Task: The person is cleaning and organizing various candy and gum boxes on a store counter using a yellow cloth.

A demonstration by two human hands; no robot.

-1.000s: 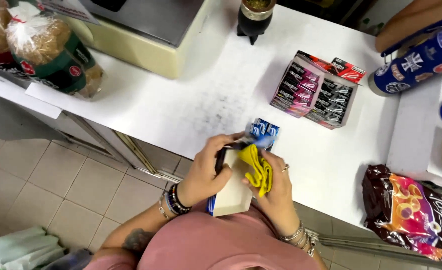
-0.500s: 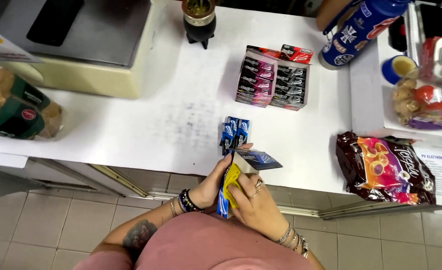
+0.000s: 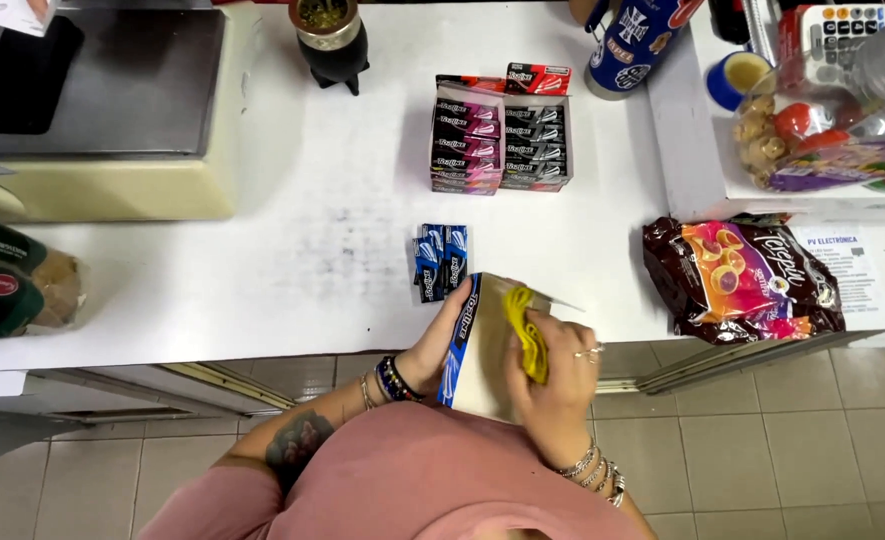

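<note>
My left hand [image 3: 432, 350] grips the blue side of a small cardboard display box [image 3: 477, 345] held at the white counter's front edge. My right hand [image 3: 557, 375] presses on the box's pale top face and has a yellow rubber band [image 3: 525, 335] looped over its fingers. Just beyond the box, a few blue gum packs [image 3: 440, 260] lie side by side on the counter [image 3: 292, 250].
Two open trays of gum packs [image 3: 502, 145] stand further back. A dark cookie bag [image 3: 742, 275] lies at the right, a beige scale [image 3: 102, 110] at the back left, a dark gourd cup [image 3: 332, 40] behind, a blue can [image 3: 642, 45], a bread bag [image 3: 12, 285] far left.
The view has shifted so the counter sits higher in frame. Blue gum packs now lie on the counter beyond the box. The box has turned, with my right hand now across its top.
</note>
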